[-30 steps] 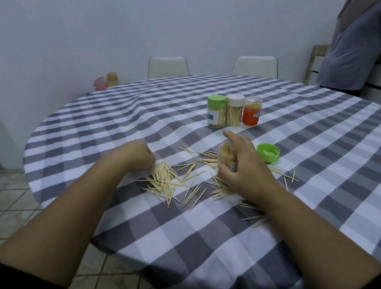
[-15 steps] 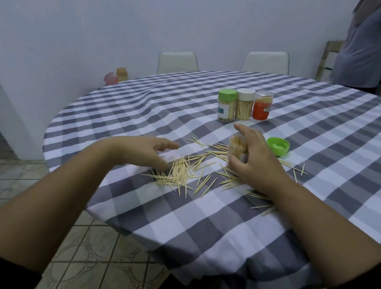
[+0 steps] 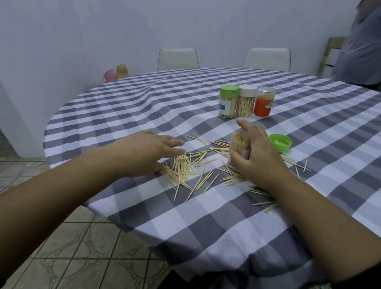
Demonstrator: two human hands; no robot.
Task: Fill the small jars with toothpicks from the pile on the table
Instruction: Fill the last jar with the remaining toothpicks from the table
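Here, from left to right: my left hand (image 3: 149, 151) lies flat and spread on the table (image 3: 224, 226), fingers straight, its tips touching the near edge of the toothpick pile (image 3: 183, 166) and holding nothing. The pile is a loose scatter across the checked cloth, densest just beside that hand and thinning out towards the right, with stray sticks running under my right forearm and beyond it. My right hand (image 3: 255, 156) is curled round the open jar (image 3: 239, 143), which stands upright amid the scatter and looks nearly full of toothpicks. Just right of it lies its green lid (image 3: 280, 142), off and resting on the cloth. Farther back stand three more jars in a row — the green-capped jar (image 3: 228, 104), the white-capped jar (image 3: 246, 103) and the red-labelled jar (image 3: 264, 103) — all showing toothpicks inside; whether the last carries a lid I cannot tell. By my judgement the task is well advanced: three jars appear filled, the fourth wants topping up and capping — many toothpicks remain loose.
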